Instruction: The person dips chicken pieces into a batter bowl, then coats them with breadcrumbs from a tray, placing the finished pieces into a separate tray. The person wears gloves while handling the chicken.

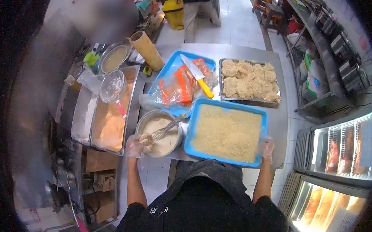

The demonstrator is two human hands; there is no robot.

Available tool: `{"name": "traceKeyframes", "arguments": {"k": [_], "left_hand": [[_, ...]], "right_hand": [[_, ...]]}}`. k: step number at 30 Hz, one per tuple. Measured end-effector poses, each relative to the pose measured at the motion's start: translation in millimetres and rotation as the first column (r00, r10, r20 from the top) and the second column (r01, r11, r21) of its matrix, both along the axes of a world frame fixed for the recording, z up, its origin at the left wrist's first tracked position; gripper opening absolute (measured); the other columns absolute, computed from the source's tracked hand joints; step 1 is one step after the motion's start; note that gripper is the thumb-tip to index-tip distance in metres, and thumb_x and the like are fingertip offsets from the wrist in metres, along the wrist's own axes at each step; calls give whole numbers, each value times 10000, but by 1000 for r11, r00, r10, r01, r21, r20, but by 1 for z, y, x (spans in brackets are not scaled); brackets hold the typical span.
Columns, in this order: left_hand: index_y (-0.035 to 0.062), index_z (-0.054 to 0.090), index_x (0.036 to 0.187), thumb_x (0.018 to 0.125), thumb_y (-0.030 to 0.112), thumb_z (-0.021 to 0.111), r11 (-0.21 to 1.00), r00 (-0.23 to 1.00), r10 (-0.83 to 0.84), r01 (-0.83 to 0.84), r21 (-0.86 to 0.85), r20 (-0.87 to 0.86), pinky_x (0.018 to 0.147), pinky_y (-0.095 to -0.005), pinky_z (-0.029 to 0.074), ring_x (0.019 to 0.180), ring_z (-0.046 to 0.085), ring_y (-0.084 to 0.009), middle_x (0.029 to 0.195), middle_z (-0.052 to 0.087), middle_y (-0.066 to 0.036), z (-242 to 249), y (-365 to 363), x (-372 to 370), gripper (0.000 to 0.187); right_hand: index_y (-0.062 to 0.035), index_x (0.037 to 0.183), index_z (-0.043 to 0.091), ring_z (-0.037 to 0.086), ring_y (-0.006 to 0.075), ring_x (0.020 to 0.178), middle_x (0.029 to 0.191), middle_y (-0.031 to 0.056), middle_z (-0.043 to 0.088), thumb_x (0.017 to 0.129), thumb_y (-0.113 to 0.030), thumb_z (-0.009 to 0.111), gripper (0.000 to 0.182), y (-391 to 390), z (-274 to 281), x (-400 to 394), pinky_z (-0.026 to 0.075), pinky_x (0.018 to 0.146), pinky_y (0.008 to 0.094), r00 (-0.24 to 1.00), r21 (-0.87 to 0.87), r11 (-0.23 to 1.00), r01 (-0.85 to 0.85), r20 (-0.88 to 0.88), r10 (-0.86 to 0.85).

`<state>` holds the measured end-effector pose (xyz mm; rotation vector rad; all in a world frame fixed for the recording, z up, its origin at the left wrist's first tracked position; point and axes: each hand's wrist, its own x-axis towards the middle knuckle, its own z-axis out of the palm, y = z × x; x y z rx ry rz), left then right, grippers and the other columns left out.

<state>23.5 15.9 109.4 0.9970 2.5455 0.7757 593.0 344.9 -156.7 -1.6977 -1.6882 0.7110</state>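
My left hand (135, 147), in a clear plastic glove, is closed on a batter-coated piece (146, 142) at the left rim of a metal bowl. Pale batter (164, 146) fills the bowl, and a whisk (162, 132) leans in it. Gloved as well, my right hand (267, 147) is at the right rim of a blue tray (189, 137) of crumbs (228, 134); its fingers are too blurred to read. Behind the crumbs, a metal tray (273, 104) holds several crumb-coated pieces (250, 79).
A knife (196, 75) with a yellow handle lies over plastic bags (174, 88) on another blue tray (169, 65). At left are a pan of orange-toned powder (110, 127), a strainer (112, 86) and a bowl (113, 59). A person (195, 8) stands beyond the table.
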Motion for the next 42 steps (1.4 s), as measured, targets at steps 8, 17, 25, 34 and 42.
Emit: {"name": "traceKeyframes", "arguments": {"k": [8,17,25,34,42], "left_hand": [[36,667,858,649,179,692,993,991,112,-109,-36,67,611,-330,467,673,620,-247,747,643,-153,38,12,9,255],[18,661,859,655,142,678,997,998,-23,19,70,55,608,-303,467,657,613,-201,721,644,-129,59,30,25,238],[-2,661,861,693,95,668,994,998,-2,-5,114,66,595,-271,455,644,588,-119,717,653,-71,107,47,37,194],[-1,661,845,687,85,681,986,999,7,-12,164,34,592,-275,458,629,577,-130,704,642,-74,74,48,13,181],[69,671,863,617,216,702,992,953,-53,15,-129,-299,636,-358,491,684,629,-256,751,642,-148,31,54,11,288]], "right_hand": [[-79,774,571,548,189,623,712,49,570,842,-191,552,132,-4,20,-21,457,593,308,998,18,1000,2,-62,-1],[-64,809,572,534,194,629,677,43,548,856,-208,574,151,-13,34,-30,448,619,310,999,-46,998,52,-6,-52],[-56,776,569,552,202,641,691,63,562,812,-212,623,169,-20,70,-42,439,604,311,1000,37,999,-9,28,8],[-46,748,588,574,236,634,685,86,581,787,-258,637,221,-19,74,-46,450,603,338,998,63,997,37,53,-40],[-55,801,619,605,210,722,800,77,639,810,-272,620,217,-23,76,-48,465,654,305,998,-6,998,62,19,-62]]}}
